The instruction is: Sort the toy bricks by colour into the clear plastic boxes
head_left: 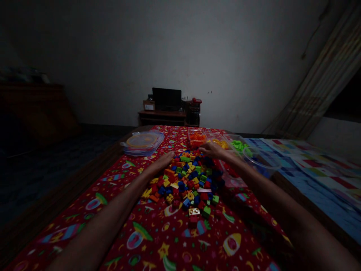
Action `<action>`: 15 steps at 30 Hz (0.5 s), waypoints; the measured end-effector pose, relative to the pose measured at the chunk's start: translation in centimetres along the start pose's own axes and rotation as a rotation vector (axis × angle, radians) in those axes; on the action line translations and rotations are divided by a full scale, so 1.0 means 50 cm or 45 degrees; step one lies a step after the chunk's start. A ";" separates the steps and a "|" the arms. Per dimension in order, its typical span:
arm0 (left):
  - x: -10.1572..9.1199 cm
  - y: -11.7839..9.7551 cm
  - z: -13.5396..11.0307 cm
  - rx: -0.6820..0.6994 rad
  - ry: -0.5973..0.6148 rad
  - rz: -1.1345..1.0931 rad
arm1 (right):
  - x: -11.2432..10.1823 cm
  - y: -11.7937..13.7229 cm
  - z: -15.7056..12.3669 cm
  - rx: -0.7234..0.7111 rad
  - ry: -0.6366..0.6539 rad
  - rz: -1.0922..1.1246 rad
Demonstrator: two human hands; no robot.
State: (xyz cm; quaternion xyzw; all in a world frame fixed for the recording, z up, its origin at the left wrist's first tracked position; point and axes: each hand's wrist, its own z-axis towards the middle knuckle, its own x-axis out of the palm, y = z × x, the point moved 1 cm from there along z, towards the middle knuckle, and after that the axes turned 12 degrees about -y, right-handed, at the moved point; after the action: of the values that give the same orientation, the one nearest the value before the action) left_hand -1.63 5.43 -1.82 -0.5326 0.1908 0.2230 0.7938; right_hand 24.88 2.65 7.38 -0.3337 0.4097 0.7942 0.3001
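A heap of toy building bricks (184, 180) in red, blue, yellow, green and orange lies spread on a red patterned tablecloth (158, 233). At the heap's far left edge is my left hand (166, 159), its fingers stretched out and nothing visible in them. My right hand (213, 149) hovers over or touches the far right of the heap, close to the clear boxes. Its fingers point left and look apart; dim light hides the fingertips' detail. A clear box of orange bricks (198, 138) stands just beyond that hand.
Behind my right arm are yellow bricks (220, 144), green bricks (239, 145) and a clear tub (262, 160) with blue pieces. Stacked clear lids (143, 143) lie at the far left. A bed (318, 169) adjoins the right side; a monitor (167, 99) stands behind.
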 end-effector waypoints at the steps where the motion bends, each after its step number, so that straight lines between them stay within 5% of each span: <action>1: 0.010 -0.016 -0.002 0.018 0.031 -0.028 | 0.020 0.008 -0.009 -0.024 0.027 0.042; 4: 0.028 -0.065 -0.013 0.129 0.132 -0.044 | 0.079 0.040 -0.041 -0.122 0.075 0.054; 8: 0.009 -0.104 -0.032 0.337 0.289 0.057 | 0.120 0.091 -0.083 -0.197 -0.067 -0.048; 15: -0.063 -0.099 -0.060 0.345 0.290 0.222 | 0.079 0.100 -0.071 -0.254 -0.077 0.141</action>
State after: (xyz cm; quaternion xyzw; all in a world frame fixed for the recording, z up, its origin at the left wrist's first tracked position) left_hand -1.71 0.54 2.57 -0.4241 0.3531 0.2014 0.8093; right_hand 19.80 -2.00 5.00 -0.3145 0.3372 0.8561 0.2334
